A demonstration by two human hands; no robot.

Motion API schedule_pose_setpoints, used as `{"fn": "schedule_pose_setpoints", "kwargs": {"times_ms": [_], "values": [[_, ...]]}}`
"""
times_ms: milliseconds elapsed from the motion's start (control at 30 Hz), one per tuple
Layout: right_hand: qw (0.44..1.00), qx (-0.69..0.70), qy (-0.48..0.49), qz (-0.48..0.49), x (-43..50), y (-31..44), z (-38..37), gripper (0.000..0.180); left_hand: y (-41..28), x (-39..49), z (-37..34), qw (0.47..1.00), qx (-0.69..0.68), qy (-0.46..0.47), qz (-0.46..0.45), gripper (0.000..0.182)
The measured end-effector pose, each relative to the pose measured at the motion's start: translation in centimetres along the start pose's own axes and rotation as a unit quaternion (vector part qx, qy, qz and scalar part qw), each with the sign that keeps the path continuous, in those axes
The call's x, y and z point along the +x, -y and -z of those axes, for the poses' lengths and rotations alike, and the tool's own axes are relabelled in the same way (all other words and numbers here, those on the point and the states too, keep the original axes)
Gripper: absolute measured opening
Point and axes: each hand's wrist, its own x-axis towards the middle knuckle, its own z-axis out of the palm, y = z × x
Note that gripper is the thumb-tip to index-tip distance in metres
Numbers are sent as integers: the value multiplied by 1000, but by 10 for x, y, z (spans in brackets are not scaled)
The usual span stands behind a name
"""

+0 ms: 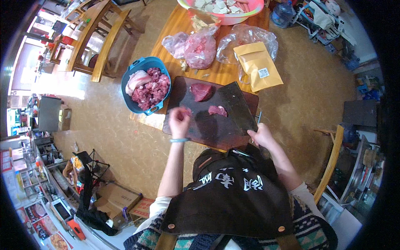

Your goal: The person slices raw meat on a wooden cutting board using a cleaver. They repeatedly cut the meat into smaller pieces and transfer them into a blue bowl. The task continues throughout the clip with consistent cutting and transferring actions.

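A dark cutting board (200,125) lies before me on the wooden table. My right hand (262,136) grips a broad-bladed cleaver (239,106), whose dark blade rests over the board's right side. At the board's left edge is my left hand (180,121), blurred, with its fingers curled round a small piece of meat (187,111). A large chunk of red meat (201,92) sits at the far side of the board. Nearer the blade is a smaller strip of meat (217,110). Left of the board, a blue basin (125,93) holds cut meat (151,92) and a pale, fatty slab (137,82).
Beyond the board are plastic bags of minced meat (200,50), a clear plastic bag (228,45) and a yellow padded envelope (257,67). A pink basin (229,21) of white chunks stands at the table's far end. A wooden bench (109,47) is to the left.
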Motion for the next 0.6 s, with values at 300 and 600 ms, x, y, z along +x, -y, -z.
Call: {"fn": "schedule_pose_setpoints", "kwargs": {"times_ms": [300,600], "values": [[1000,-15,20,-8,4,0,2,20,-42,134,72,968,227,-42,-99,23],[1000,-4,-26,-9,4,-13,2,20,7,23,-57,945,260,128,-155,18]]}}
